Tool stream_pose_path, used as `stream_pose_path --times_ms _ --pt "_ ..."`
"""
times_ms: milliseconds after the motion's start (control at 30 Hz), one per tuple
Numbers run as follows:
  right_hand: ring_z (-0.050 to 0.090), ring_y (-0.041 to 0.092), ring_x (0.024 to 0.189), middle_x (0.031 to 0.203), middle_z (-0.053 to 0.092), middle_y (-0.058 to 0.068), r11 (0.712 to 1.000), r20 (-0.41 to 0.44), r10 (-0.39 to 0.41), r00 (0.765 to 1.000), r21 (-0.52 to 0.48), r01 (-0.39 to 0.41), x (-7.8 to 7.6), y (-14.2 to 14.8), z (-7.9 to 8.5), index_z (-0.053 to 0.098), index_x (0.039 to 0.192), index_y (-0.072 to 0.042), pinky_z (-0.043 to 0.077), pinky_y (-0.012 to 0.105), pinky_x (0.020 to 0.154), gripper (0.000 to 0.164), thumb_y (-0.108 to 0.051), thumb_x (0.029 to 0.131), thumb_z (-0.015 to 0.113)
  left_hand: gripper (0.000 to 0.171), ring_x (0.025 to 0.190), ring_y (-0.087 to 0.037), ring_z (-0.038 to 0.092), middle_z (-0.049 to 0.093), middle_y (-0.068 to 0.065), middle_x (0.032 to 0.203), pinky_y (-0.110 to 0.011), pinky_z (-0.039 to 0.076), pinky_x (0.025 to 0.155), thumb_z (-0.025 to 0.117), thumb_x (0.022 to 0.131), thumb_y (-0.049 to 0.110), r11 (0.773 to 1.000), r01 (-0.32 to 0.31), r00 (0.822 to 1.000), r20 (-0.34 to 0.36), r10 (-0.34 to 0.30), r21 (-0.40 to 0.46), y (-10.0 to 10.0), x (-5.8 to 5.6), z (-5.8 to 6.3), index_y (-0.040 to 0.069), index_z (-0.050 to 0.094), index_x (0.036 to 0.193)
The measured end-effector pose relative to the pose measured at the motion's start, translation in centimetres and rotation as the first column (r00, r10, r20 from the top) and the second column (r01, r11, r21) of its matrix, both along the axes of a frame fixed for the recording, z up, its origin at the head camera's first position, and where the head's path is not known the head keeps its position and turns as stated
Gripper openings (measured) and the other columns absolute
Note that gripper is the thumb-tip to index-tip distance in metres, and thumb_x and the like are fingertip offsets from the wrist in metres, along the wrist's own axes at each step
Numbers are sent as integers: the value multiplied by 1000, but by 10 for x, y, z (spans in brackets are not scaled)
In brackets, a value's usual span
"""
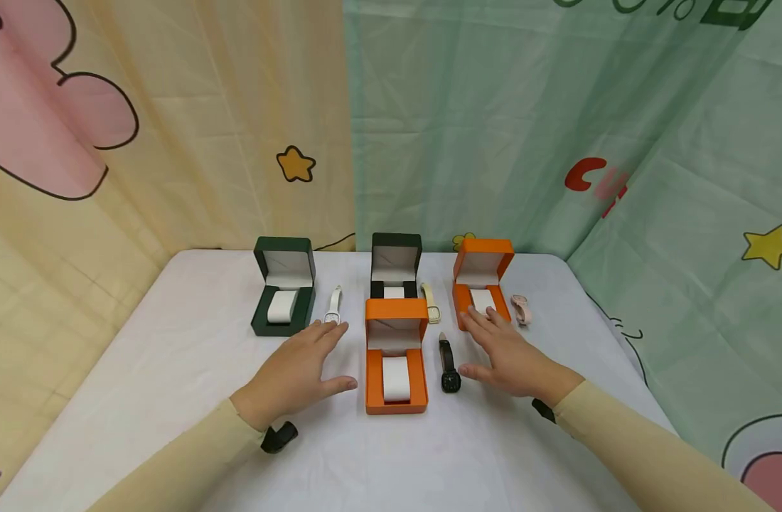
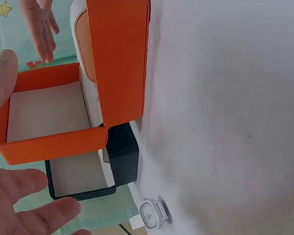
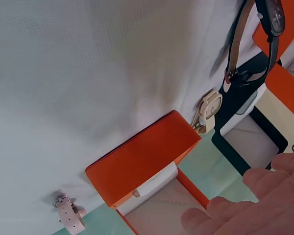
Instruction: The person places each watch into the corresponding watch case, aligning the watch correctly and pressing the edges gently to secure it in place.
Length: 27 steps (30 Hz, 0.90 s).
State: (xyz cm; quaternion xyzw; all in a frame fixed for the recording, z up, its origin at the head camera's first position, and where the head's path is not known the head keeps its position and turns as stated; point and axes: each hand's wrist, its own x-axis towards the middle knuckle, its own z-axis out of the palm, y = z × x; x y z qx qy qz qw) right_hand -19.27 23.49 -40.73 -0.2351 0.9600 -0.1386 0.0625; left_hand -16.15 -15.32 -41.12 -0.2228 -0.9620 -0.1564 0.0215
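My left hand (image 1: 295,373) hovers palm down with fingers extended, nearest the white watch (image 1: 333,314) and left of the front orange watch box (image 1: 396,409). Over the lower part of the rear orange watch box (image 1: 484,246), my right hand (image 1: 512,357) is spread and holds nothing; whether it touches the box I cannot tell. Between that hand and the front box lies a black watch (image 1: 451,377). A cream watch (image 1: 433,313) sits behind it, and a pink watch (image 1: 522,311) is at the far right. In the right wrist view, fingers (image 3: 225,208) look loosely extended.
A green watch box (image 1: 282,329) stands open at the left, and a dark one (image 1: 396,240) is partly hidden behind the front orange box. White cushions fill the boxes. A white cloth (image 1: 173,355) covers the table; printed curtains (image 1: 461,128) hang behind it.
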Motion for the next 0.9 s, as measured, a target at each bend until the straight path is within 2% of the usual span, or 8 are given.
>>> stream_pose_path --times_ms 133,300,467,700,900 --pt "17 53 159 176 22 13 1000 6 25 1000 -1 -25 1 1 -1 28 168 -16 24 73 122 91 -53 97 71 94 142 -38 55 57 -12 153 -55 46 118 79 87 63 1000 26 1000 6 -26 -4 4 2 -1 11 47 159" --pt "21 49 159 175 24 11 999 30 49 998 3 -49 2 1 -2 29 168 -20 29 70 123 88 -49 97 73 92 134 -33 61 61 -11 148 -51 48 115 79 88 61 999 42 997 66 -41 -15 12 2 -2 14 46 160" --pt "27 46 158 173 31 11 997 50 74 996 14 -75 2 0 -3 38 165 -21 34 67 122 85 -45 94 78 90 132 -34 61 61 -12 147 -51 49 114 81 87 58 998 58 993 108 -56 -13 21 2 -2 13 48 158" --pt "40 40 154 166 44 11 992 61 106 993 58 -110 6 -4 -3 53 156 -20 41 60 120 76 -39 90 84 88 130 -35 61 59 -13 147 -52 50 113 82 87 57 995 93 990 105 -91 -21 31 1 -4 11 51 156" --pt "48 38 147 158 53 13 987 36 130 991 86 -133 7 -5 -7 59 151 -18 47 55 116 72 -37 88 86 83 122 -29 62 61 -9 141 -46 53 108 82 86 58 995 98 988 119 -95 -18 39 -1 -8 15 55 153"
